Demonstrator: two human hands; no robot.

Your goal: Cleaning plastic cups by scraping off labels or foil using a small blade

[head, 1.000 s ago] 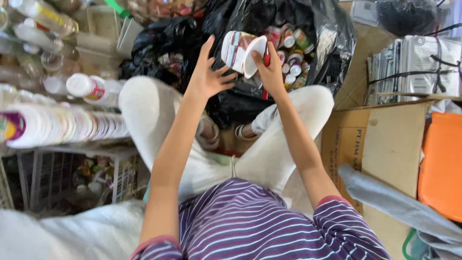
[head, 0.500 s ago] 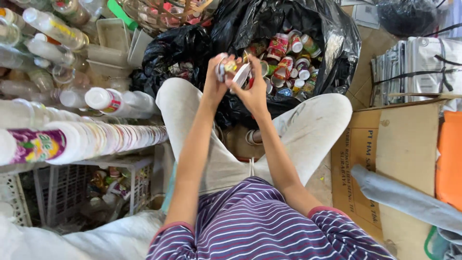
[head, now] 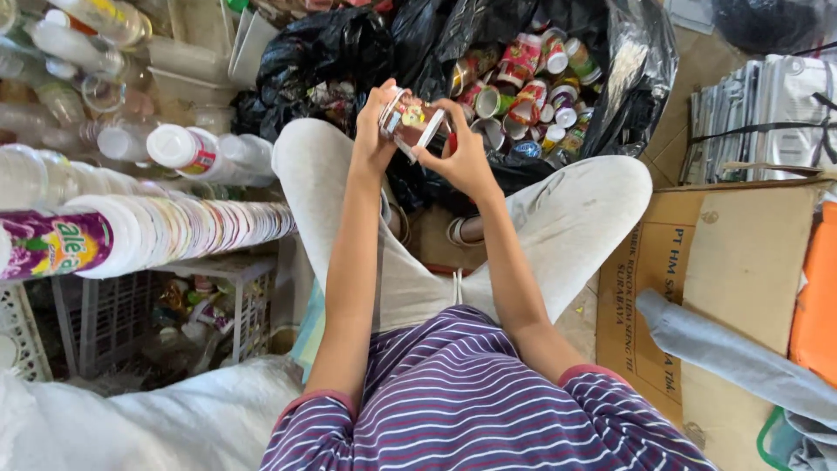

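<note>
Both our hands are up over the knees, holding one small plastic cup with a brown printed label, tilted on its side. Left hand wraps the cup's left end, fingers curled and pressed together around it. Right hand pinches the cup's right end between thumb and fingertips; other fingers curled in. The cup hangs just in front of the mouth of the open black plastic bag, clear of the contents. That bag is loaded with loose used cups, red, green and white, heaped against its far and right walls; we can't tell how deep. A second black bag sits just left of it, bunched up, contents hidden. On our left, a long nested stack of cups lies horizontal on a white wire rack, its near end printed purple. Beyond it, clear plastic bottles and white-capped ones pile toward the top-left corner. Below the rack top, a grey crate holds mixed scraps, too cluttered to tell. On our right, flattened brown cardboard lies on the floor with a grey rolled cloth across its near edge; bundled silver sheets sit past its far edge. Open room is tight: only the gap between our knees and a thin floor strip beside the cardboard.
</note>
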